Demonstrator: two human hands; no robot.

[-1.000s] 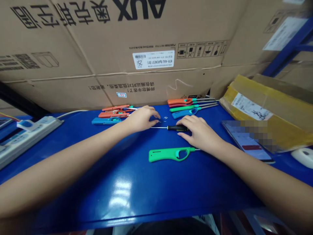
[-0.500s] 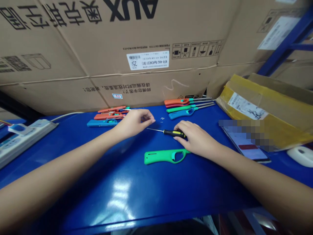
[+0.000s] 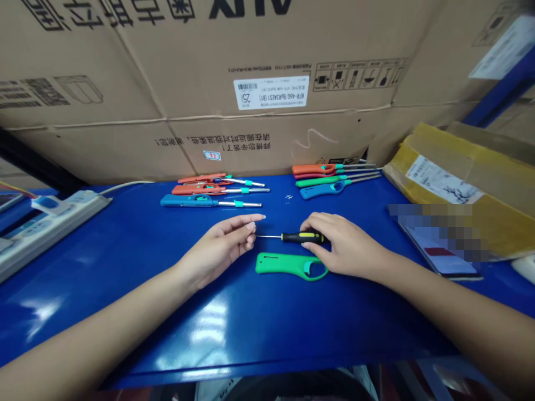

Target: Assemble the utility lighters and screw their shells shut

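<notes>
My right hand (image 3: 346,245) is closed round the black and yellow handle of a screwdriver (image 3: 292,237), whose shaft points left. At the shaft's end my left hand (image 3: 223,245) has its thumb and fingers pinched together, with the forefinger stretched out above. What the pinch holds, if anything, is too small to make out. Just below the screwdriver lies a green lighter body (image 3: 282,264) with a teal trigger, its right end hidden by my right hand. Farther back on the blue table rest a few tiny pale pieces (image 3: 288,197), perhaps screws.
Orange lighters (image 3: 196,190) and a blue lighter (image 3: 188,200) lie back left. Another group of lighters (image 3: 320,181) lies back right. A power strip (image 3: 54,228) stands at left; a phone (image 3: 438,250) and a yellow-taped box (image 3: 443,178) are at right. Large cardboard (image 3: 209,67) forms the back.
My left hand has come back from near the tiny pieces to the screwdriver's tip, uncovering the metal tubes of the left lighters. The screwdriver stays in my right hand. The view has shifted slightly.
</notes>
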